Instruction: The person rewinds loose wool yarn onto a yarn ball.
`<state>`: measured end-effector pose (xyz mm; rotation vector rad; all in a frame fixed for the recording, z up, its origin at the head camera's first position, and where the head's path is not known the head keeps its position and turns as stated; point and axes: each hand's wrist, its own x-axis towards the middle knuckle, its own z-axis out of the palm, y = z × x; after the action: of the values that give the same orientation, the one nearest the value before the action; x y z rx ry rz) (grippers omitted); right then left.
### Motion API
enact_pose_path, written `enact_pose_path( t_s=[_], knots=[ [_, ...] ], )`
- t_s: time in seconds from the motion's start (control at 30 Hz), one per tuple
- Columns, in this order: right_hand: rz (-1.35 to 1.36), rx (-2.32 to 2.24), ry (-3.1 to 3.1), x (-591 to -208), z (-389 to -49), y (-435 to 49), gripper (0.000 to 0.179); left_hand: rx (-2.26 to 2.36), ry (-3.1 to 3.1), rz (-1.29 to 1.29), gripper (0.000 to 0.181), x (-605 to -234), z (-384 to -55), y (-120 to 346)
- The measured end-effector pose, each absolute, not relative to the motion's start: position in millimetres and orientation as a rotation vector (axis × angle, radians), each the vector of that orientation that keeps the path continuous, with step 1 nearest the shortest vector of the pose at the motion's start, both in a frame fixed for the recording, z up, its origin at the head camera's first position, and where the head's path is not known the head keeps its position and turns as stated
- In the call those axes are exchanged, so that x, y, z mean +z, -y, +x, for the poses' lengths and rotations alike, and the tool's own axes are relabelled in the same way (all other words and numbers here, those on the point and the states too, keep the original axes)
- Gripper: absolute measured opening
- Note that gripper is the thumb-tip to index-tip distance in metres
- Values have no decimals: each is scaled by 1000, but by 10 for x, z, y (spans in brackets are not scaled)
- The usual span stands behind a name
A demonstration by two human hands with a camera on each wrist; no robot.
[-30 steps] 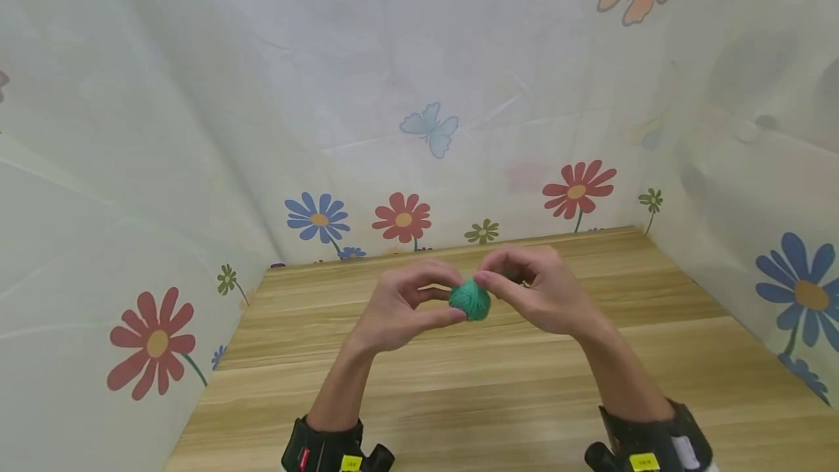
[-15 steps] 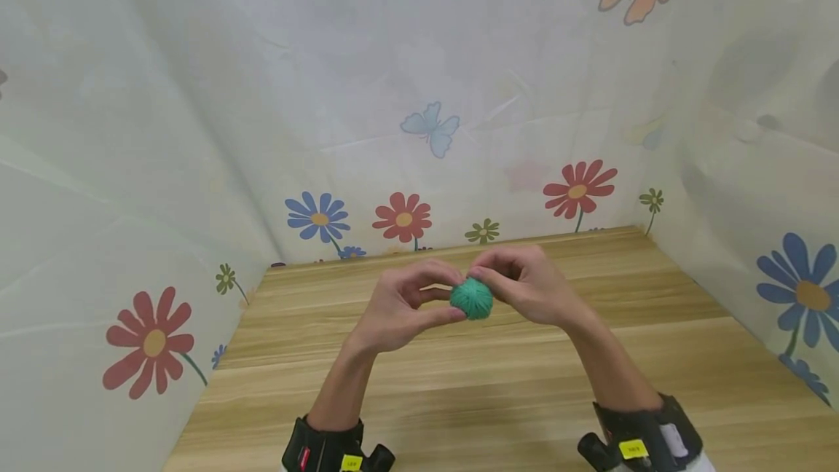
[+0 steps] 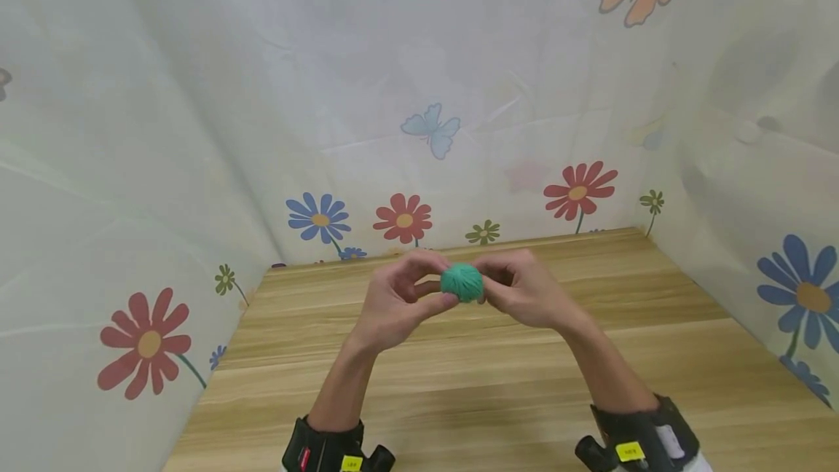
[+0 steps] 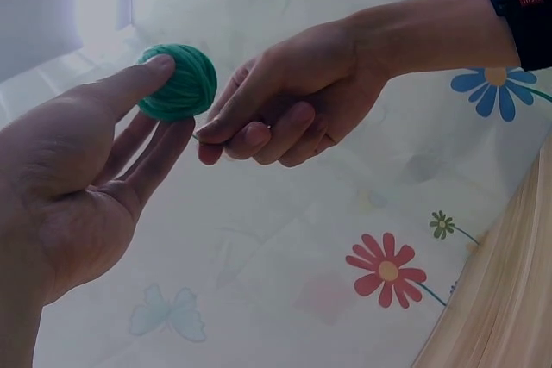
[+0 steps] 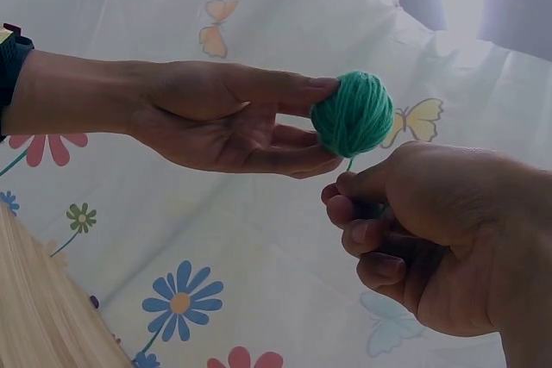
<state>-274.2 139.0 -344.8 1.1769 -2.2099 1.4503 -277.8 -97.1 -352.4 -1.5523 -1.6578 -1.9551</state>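
A small ball of green yarn (image 3: 462, 282) is held above the table between the thumb and fingers of my left hand (image 3: 396, 308). Close by on the ball's right is my right hand (image 3: 534, 293), its fingertips partly hidden behind the ball in the head view. From the right wrist view, a short strand of yarn (image 5: 350, 164) runs from the ball's underside to the right thumb and forefinger, which pinch it. The remaining right fingers are curled in. In the left wrist view the wound ball (image 4: 183, 84) sits against the left thumb tip.
Below the hands lies a wood-grain table (image 3: 459, 414). A pale curtain (image 3: 354, 93) printed with flowers and butterflies stands behind it and on both sides. Black camera bands (image 3: 645, 432) circle both wrists.
The yarn ball has shifted slightly left and up with the left hand's fingers. My right hand has moved left, and its fingertips have gone from the ball's top to its right side.
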Motion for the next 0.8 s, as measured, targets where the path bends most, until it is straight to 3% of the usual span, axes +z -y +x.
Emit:
enact_pose_path(
  t_s=[0.4, 0.6, 0.8],
  knots=[
    [1149, 1486, 2305, -3461, -2732, -1300, 23, -1729, 1717, -1276, 36, -3388, -2662, 922],
    [1104, 1811, 2273, -3488, -2787, -1300, 17, -1499, 1737, -1187, 34, -3363, -2655, 901],
    [1075, 2100, 2210, -3485, -2810, -1279, 26, -1179, 1712, -1152, 30, -3462, -2818, 928]
  ],
)
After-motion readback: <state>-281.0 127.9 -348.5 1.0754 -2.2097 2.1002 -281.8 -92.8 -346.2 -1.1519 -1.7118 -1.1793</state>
